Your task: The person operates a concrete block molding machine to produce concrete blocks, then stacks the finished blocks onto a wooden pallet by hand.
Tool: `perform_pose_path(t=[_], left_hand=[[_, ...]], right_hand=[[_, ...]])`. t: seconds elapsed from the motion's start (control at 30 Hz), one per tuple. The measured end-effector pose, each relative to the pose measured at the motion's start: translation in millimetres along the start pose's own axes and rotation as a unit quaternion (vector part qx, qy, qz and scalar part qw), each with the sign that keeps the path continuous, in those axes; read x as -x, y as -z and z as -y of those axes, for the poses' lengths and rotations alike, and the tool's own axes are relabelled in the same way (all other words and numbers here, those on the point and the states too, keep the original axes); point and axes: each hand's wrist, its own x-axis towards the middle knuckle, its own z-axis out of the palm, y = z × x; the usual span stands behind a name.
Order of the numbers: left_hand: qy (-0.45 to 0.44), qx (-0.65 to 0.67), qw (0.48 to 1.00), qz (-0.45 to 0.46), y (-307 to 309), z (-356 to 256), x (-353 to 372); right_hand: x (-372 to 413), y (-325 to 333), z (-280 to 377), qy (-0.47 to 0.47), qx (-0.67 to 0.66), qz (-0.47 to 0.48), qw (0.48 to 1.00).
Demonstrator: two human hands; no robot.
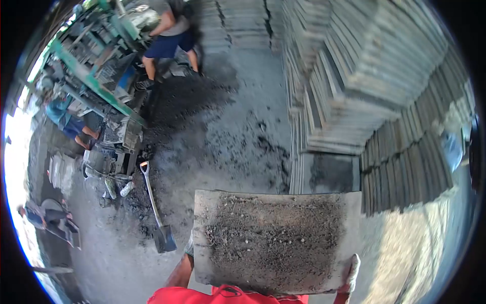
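Observation:
A wide flat board (276, 240), its top covered with dark grit and small crumbs, is held level in front of my red shirt. My left hand (189, 245), in a pale glove, grips its left edge; most of the fingers are hidden by the board. At the right edge, near the lower corner, my right hand (353, 271) holds it too, with pale glove fabric showing and the fingertips tucked out of sight.
Tall stacks of flat boards (395, 55) line the right side. A shovel (152, 197) lies on the gritty floor at left. Beyond it stands a green-framed machine (83, 73), with one person (169, 38) behind and another (63, 114) at left.

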Motion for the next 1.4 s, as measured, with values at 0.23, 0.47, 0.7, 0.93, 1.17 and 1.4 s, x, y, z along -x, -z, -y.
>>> perform_pose_path(t=[0.23, 0.47, 0.7, 0.93, 1.17, 1.4], left_hand=[[-0.104, 0.035, 0.993, 0.046, 8, -196, -38], [-0.148, 0.056, 0.985, 0.063, -11, -347, -147], [-0.173, 0.076, 0.978, 0.083, -32, -502, -271], [-0.198, 0.061, 0.968, 0.143, -83, -691, -437], [-0.197, 0.029, 0.96, 0.195, -187, -831, -592], [-0.214, 0.031, 0.958, 0.189, -309, -926, -783]], right_hand=[[17, -187, 81, 0.016, -0.033, 0.091, 0.995], [-61, -392, 123, 0.048, -0.047, 0.118, 0.991], [-102, -604, 196, 0.047, -0.06, 0.295, 0.952], [-148, -806, 250, 0.013, -0.127, 0.195, 0.972], [-214, -944, 295, 0.069, -0.146, 0.273, 0.948], [-426, -1076, 376, 0.098, -0.144, 0.245, 0.954]])
